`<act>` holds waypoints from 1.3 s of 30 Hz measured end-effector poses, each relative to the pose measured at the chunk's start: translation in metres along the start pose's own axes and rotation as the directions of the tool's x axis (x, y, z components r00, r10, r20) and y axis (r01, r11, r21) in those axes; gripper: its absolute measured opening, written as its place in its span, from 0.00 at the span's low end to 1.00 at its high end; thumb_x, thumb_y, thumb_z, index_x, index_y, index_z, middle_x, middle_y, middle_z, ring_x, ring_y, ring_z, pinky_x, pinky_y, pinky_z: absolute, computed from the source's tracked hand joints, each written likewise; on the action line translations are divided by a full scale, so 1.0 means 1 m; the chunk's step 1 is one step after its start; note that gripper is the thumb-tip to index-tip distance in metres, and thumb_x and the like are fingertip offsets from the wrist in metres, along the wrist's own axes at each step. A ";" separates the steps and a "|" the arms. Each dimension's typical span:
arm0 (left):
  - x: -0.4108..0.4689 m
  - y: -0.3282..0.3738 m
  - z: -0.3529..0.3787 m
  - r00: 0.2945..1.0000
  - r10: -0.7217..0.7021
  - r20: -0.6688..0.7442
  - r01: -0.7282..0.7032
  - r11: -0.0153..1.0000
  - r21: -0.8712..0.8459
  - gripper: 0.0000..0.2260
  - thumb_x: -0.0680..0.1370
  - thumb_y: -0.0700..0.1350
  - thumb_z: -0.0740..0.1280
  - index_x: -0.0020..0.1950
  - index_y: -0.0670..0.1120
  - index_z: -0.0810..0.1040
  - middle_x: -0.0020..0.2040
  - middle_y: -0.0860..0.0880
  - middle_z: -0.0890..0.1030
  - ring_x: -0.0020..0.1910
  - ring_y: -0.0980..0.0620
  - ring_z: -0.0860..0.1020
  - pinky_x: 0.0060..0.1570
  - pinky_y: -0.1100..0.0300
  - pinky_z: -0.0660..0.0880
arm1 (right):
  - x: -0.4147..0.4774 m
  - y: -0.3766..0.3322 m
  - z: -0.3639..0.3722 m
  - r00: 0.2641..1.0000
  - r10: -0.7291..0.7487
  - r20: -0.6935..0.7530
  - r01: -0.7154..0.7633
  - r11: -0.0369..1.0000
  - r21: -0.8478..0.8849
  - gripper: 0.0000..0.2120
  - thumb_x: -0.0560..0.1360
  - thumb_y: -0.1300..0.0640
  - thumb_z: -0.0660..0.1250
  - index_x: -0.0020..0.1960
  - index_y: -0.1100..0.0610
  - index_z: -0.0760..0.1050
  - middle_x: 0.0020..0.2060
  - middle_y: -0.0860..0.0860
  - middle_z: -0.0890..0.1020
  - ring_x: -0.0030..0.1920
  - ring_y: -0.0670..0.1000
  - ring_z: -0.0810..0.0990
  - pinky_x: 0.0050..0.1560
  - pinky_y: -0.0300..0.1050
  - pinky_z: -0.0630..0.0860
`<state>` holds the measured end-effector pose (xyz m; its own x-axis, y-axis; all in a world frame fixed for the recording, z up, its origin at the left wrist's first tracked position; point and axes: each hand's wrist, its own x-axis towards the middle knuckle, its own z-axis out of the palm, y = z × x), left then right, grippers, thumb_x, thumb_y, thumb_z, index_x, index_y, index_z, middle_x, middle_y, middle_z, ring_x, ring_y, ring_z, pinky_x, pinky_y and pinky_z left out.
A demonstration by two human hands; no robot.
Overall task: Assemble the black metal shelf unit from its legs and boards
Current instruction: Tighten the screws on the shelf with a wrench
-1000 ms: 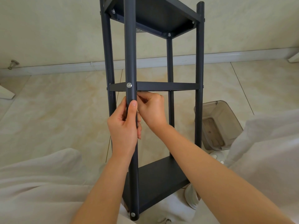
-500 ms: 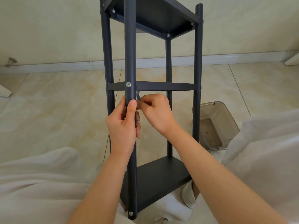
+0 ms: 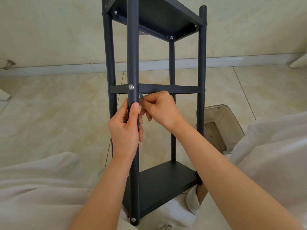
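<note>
We note the black shelf unit (image 3: 166, 90) upright in the centre of the frame, on the beige tiled floor (image 3: 49, 113), with its four legs running from the top edge down toward the bottom edge. The top board (image 3: 157, 15) is at the upper centre, seen from below; the middle board (image 3: 167, 88) is edge-on at mid-frame; the bottom board (image 3: 162, 183) is at lower centre. Our left hand (image 3: 124, 130) is wrapped around the front leg (image 3: 132, 47) just below the middle board, thumb lying up along the tube. A silver screw (image 3: 131, 87) sits in that leg at the level of the middle board. Our right hand (image 3: 161, 110) is just right of the leg, fingers curled, pinching a small grey tool (image 3: 141, 97) whose tip points up to the underside of the middle board; we cannot tell what kind of tool it is. A clear grey plastic bin (image 3: 221, 128) lies on the floor at right of frame, behind the right rear leg. White cloth (image 3: 33, 188) fills the lower left and lower right corners. A white baseboard (image 3: 66, 68) runs across the upper frame.
</note>
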<state>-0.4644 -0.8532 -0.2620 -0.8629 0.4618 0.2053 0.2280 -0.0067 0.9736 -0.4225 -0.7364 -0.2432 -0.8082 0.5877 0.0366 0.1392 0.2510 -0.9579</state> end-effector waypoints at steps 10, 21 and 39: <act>-0.002 0.001 -0.001 1.000 0.020 0.014 -0.020 1.000 -0.009 0.13 0.84 0.50 0.62 0.54 0.42 0.80 0.29 0.48 0.74 0.20 0.48 0.70 0.20 0.62 0.68 | 0.002 0.019 0.033 0.951 -0.182 -0.250 0.172 0.983 -0.062 0.10 0.77 0.63 0.69 0.38 0.65 0.81 0.27 0.46 0.76 0.28 0.41 0.73 0.33 0.30 0.70; 0.000 0.001 -0.001 0.999 0.028 0.018 -0.027 0.999 -0.024 0.10 0.84 0.50 0.62 0.59 0.52 0.82 0.30 0.45 0.74 0.20 0.47 0.69 0.19 0.61 0.68 | 0.010 0.030 0.043 0.861 -0.331 -0.386 0.262 0.939 -0.220 0.07 0.76 0.65 0.70 0.41 0.66 0.82 0.31 0.57 0.81 0.32 0.48 0.75 0.35 0.39 0.72; -0.001 -0.001 -0.003 1.000 0.004 -0.002 -0.004 1.000 -0.021 0.14 0.82 0.53 0.63 0.60 0.47 0.82 0.29 0.48 0.73 0.20 0.49 0.69 0.19 0.62 0.67 | -0.012 0.004 0.009 0.995 0.024 -0.096 -0.026 0.999 -0.020 0.13 0.77 0.60 0.66 0.35 0.62 0.80 0.22 0.48 0.70 0.26 0.44 0.67 0.30 0.31 0.65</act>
<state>-0.4649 -0.8568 -0.2629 -0.8630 0.4597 0.2094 0.2223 -0.0267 0.9746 -0.4170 -0.7495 -0.2496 -0.7458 0.6650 0.0408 0.1717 0.2510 -0.9526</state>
